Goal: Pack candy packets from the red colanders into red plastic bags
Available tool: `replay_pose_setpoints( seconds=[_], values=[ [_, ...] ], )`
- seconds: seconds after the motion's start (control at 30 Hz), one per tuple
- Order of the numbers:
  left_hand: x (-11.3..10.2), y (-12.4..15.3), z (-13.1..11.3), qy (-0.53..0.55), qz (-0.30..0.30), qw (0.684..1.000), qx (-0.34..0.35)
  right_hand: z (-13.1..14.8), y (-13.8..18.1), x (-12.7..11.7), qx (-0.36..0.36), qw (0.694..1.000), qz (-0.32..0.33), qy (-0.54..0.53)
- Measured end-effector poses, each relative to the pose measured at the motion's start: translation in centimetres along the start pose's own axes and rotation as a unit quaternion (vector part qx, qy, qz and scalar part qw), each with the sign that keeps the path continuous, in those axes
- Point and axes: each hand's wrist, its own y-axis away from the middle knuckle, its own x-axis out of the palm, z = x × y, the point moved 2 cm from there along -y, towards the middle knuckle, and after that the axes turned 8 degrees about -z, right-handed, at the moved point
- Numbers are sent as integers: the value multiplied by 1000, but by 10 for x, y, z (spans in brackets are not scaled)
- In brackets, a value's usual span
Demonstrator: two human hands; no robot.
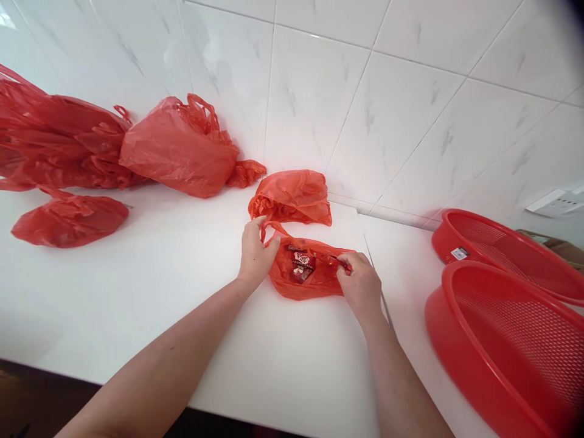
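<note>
A small red plastic bag [305, 277] lies on the white counter [159, 292] with red-and-white packets [301, 264] showing through it. My left hand [254, 254] pinches the bag's left handle, fingers closed. My right hand [362, 286] grips the bag's right handle, fingers closed too. Just behind it sits another small red bag [292, 198], bunched up and close to the tiled wall.
More red bags lie at the left: a big filled one [177, 149], a heap [55, 143] at the far left and a flat one [70, 220]. Two red mesh baskets [511, 340] [502, 249] stand at the right. The counter's front edge runs near me.
</note>
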Motion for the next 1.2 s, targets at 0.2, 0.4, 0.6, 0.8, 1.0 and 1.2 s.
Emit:
replay_pose_setpoints(
  seconds=[0.2, 0.4, 0.6, 0.8, 1.0, 1.2],
  values=[
    [1, -4, 11, 88, 12, 987, -136, 5, 4, 4, -30, 997, -62, 30],
    [-2, -6, 6, 114, 4, 983, -145, 6, 8, 12, -17, 1000, -18, 11],
    [-7, -9, 7, 97, -4, 983, -155, -8, -3, -7, 53, 989, -127, 52],
    [-8, -10, 6, 110, -4, 982, -151, -33, -12, -17, 127, 988, -41, 84],
    [-9, -10, 7, 120, -5, 983, -138, -54, -10, -23, 213, 968, 125, 54],
    [-8, -8, 7, 126, -6, 983, -131, -59, -11, -27, 267, 944, 44, -189]
  ],
)
